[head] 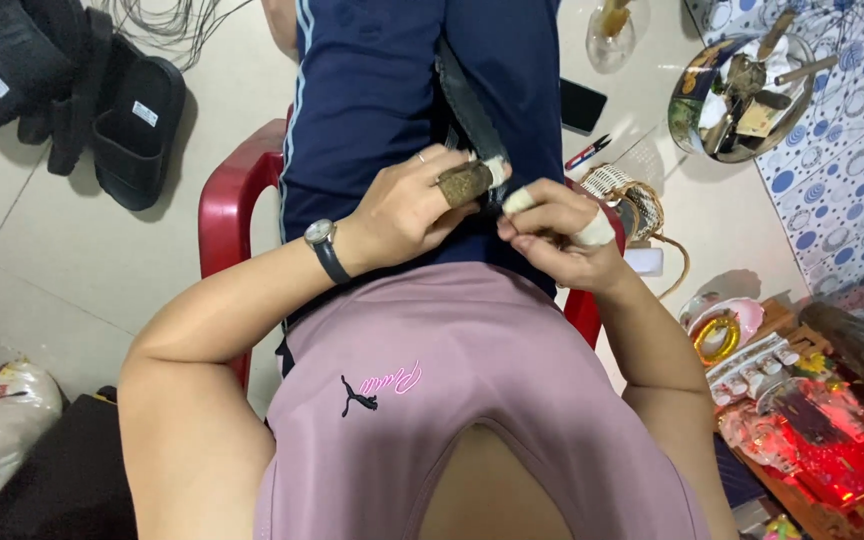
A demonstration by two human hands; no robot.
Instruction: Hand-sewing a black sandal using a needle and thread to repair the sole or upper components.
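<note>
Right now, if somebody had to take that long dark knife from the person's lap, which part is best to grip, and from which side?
Probably the brown handle end, now under the left hand. The dark blade runs away up the lap, so come in from the near end, beside the bandaged right hand, staying off the edge.

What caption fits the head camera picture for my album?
Seated on a red plastic chair, left hand and right hand with wrapped fingers hold a dark blade.

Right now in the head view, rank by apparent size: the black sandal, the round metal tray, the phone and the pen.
1. black sandal
2. round metal tray, close to the sandal, so that order is unsure
3. phone
4. pen
</note>
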